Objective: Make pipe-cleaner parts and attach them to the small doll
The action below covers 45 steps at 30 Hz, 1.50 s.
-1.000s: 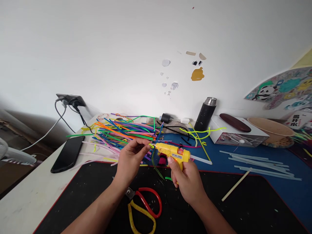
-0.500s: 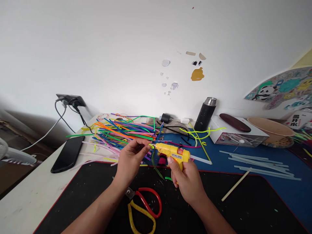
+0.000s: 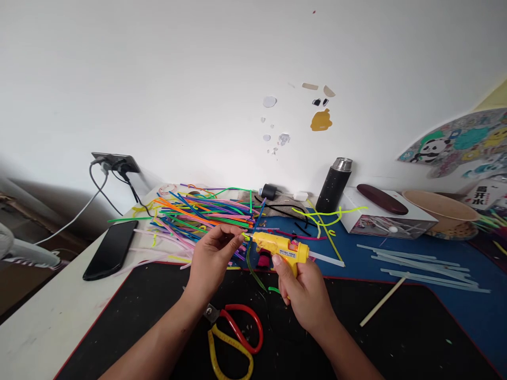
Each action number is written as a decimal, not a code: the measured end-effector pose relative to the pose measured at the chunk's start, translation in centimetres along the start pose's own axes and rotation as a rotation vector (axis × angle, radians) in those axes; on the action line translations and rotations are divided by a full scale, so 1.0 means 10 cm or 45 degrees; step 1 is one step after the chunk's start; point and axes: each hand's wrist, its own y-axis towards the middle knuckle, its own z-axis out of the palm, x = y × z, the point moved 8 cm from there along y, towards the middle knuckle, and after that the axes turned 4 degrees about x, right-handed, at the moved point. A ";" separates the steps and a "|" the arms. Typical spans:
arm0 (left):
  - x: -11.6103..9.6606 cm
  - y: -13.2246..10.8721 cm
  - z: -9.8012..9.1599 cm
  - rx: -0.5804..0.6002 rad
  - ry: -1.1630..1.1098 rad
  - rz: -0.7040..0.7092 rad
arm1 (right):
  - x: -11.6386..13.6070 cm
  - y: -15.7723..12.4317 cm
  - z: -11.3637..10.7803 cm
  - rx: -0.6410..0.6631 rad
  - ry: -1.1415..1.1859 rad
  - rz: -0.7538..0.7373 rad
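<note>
My right hand (image 3: 304,293) grips a small yellow glue gun (image 3: 280,248) by its handle, a finger on the trigger. The gun's nozzle points left and meets the tip of a thin yellow-green pipe cleaner piece (image 3: 247,238). My left hand (image 3: 214,258) pinches that piece between thumb and fingertips, just above a black mat (image 3: 396,343). A clear glue stick (image 3: 327,259) juts from the back of the gun. Behind my hands lies a heap of coloured pipe cleaners (image 3: 198,214).
Red-and-yellow scissors (image 3: 233,338) lie on the mat below my hands. A black phone (image 3: 111,249) is at left, with cables to a wall socket (image 3: 114,161). A dark flask (image 3: 334,184), a white box (image 3: 386,216), a bowl (image 3: 443,211), loose glue sticks (image 3: 428,266) and a wooden stick (image 3: 382,302) are at right.
</note>
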 end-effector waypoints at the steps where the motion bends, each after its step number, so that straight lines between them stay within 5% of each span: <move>1: 0.00 0.00 0.00 0.002 -0.002 0.002 | 0.00 0.00 0.00 -0.002 0.001 -0.002; 45: 0.03 0.00 0.01 0.047 -0.057 -0.029 | 0.06 -0.01 -0.01 -0.023 -0.041 -0.026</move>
